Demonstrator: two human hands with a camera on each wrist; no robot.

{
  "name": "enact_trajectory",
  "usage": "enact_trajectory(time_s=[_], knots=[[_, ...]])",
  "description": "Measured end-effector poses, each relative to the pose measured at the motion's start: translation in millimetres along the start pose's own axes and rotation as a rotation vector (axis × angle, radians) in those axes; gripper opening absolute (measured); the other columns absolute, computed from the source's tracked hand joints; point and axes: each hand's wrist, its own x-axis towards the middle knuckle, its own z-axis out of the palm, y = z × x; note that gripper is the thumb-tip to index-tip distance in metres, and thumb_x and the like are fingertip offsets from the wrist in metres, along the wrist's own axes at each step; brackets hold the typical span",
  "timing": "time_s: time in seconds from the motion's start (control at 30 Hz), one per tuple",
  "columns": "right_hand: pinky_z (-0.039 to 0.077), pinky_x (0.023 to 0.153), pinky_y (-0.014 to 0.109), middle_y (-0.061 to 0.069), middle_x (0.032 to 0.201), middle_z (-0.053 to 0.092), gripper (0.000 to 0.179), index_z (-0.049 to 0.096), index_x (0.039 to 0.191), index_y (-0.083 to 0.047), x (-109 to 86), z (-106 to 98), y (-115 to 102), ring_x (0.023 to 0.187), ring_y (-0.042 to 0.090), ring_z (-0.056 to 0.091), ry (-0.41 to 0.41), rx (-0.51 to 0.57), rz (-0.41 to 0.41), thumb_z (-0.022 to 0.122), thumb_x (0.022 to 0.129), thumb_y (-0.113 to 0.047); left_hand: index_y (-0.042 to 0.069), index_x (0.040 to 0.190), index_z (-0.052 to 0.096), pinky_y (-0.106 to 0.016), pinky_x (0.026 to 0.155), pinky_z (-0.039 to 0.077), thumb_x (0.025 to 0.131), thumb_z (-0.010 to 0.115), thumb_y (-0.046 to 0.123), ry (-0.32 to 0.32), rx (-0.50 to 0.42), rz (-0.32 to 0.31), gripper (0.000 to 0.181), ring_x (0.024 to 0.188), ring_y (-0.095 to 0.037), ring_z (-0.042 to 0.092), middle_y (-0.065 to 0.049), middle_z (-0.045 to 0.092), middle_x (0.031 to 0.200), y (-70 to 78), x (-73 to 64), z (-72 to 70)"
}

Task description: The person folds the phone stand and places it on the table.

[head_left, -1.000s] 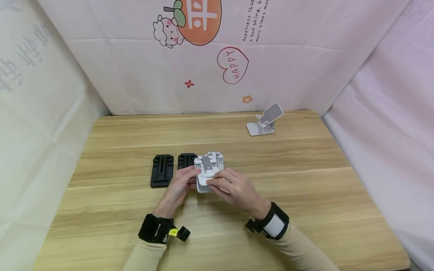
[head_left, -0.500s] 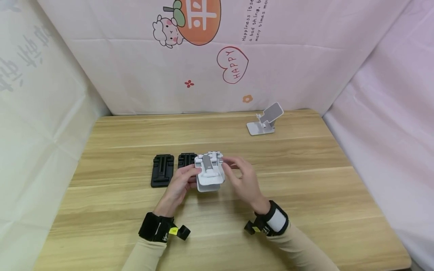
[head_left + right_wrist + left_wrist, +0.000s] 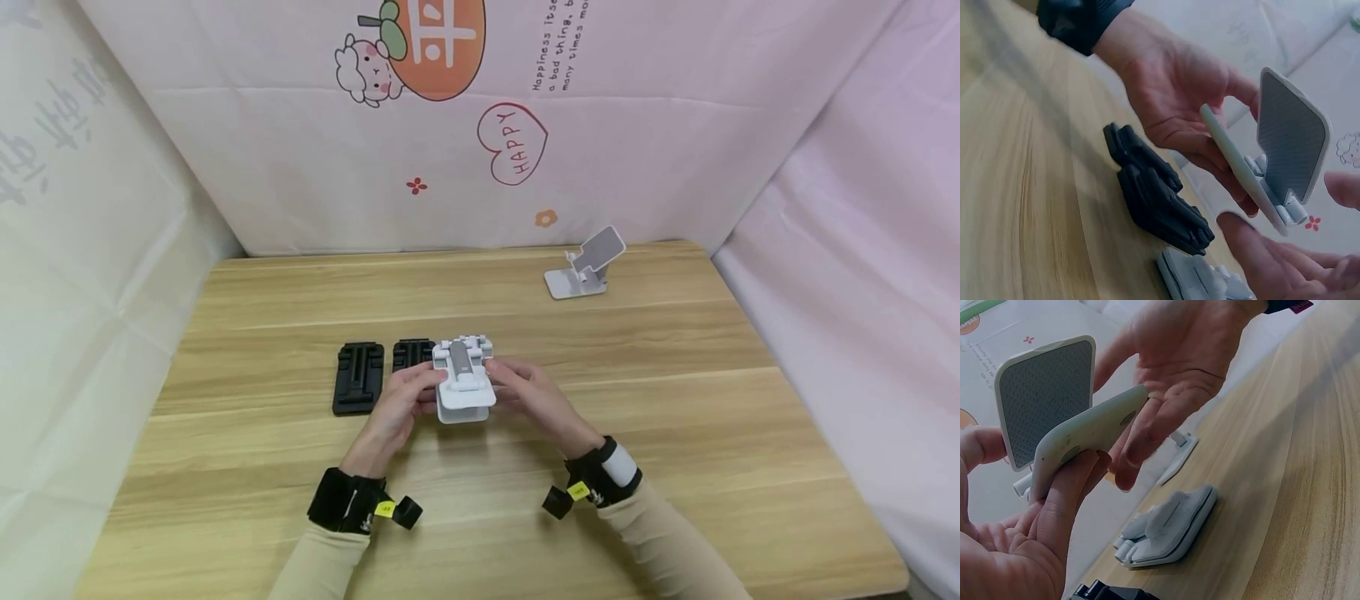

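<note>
A white folding phone stand [image 3: 465, 392] with grey pads is held partly unfolded above the table, its padded plate [image 3: 1047, 400] angled away from the base [image 3: 1241, 165]. My left hand [image 3: 397, 408] grips its left side, thumb on the plate and fingers under the base. My right hand [image 3: 536, 400] is at the stand's right side, its thumb near the hinge end; in the left wrist view its fingers [image 3: 1135, 450] extend loosely beside the base. A folded white stand [image 3: 1169, 528] lies on the table behind the held one, mostly hidden in the head view.
Two folded black phone stands, one at left [image 3: 358, 379] and one partly covered by my left hand [image 3: 412, 354], lie on the wooden table [image 3: 712, 417]. An unfolded white stand [image 3: 577, 283] stands near the back edge. White printed cloth [image 3: 300, 167] hangs behind.
My right hand has let go of the stand's front lower edge and moved to its right side, near the hinge. The left hand keeps its hold, and the stand has turned slightly.
</note>
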Motion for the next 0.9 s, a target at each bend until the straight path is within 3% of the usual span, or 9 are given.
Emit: enact_trajectory(time_s=[0.1, 0.2, 0.33, 0.6, 0.9], knots=[[0.052, 0.088, 0.044, 0.018, 0.124, 0.058, 0.06, 0.051, 0.132, 0.0, 1.2, -1.8, 1.6, 0.101, 0.028, 0.062, -0.059, 0.099, 0.019, 0.056, 0.091, -0.045, -0.006, 0.132, 0.049, -0.028, 0.075, 0.057, 0.086, 0.062, 0.017, -0.002, -0.002, 0.0, 0.053, 0.086, -0.018, 0.067, -0.017, 0.068, 0.109, -0.4, 0.2, 0.0], [0.054, 0.085, 0.04, 0.018, 0.12, 0.06, 0.059, 0.051, 0.132, 0.0, 2.1, -2.8, 2.3, 0.097, 0.027, 0.063, -0.068, 0.129, 0.029, 0.057, 0.091, -0.042, -0.006, 0.132, 0.049, -0.029, 0.076, 0.057, 0.085, 0.062, 0.017, -0.006, -0.005, 0.003, 0.054, 0.086, -0.018, 0.067, -0.016, 0.068, 0.108, -0.6, 0.3, -0.4], [0.054, 0.086, 0.041, 0.015, 0.118, 0.061, 0.058, 0.051, 0.132, 0.0, 3.7, -2.9, 3.3, 0.096, 0.025, 0.063, -0.074, 0.122, 0.037, 0.058, 0.091, -0.04, -0.006, 0.131, 0.05, -0.03, 0.076, 0.057, 0.085, 0.062, 0.017, -0.014, -0.005, 0.006, 0.053, 0.085, -0.018, 0.068, -0.012, 0.07, 0.102, -0.8, 0.6, -1.7], [0.045, 0.094, 0.056, 0.016, 0.114, 0.062, 0.057, 0.05, 0.132, 0.0, 4.6, -1.1, 2.1, 0.093, 0.024, 0.064, -0.064, 0.123, 0.061, 0.061, 0.09, -0.036, -0.009, 0.13, 0.049, -0.028, 0.072, 0.058, 0.086, 0.061, 0.015, -0.048, -0.016, 0.012, 0.052, 0.083, -0.018, 0.068, -0.007, 0.071, 0.096, -1.4, 1.7, -3.8], [0.045, 0.094, 0.055, 0.012, 0.11, 0.063, 0.057, 0.048, 0.134, 0.0, 4.8, -0.1, 0.1, 0.092, 0.023, 0.064, -0.064, 0.137, 0.069, 0.062, 0.09, -0.033, -0.011, 0.13, 0.047, -0.028, 0.071, 0.058, 0.086, 0.061, 0.013, -0.061, -0.023, 0.027, 0.052, 0.083, -0.018, 0.068, -0.007, 0.071, 0.095, -1.8, 1.7, -4.5]])
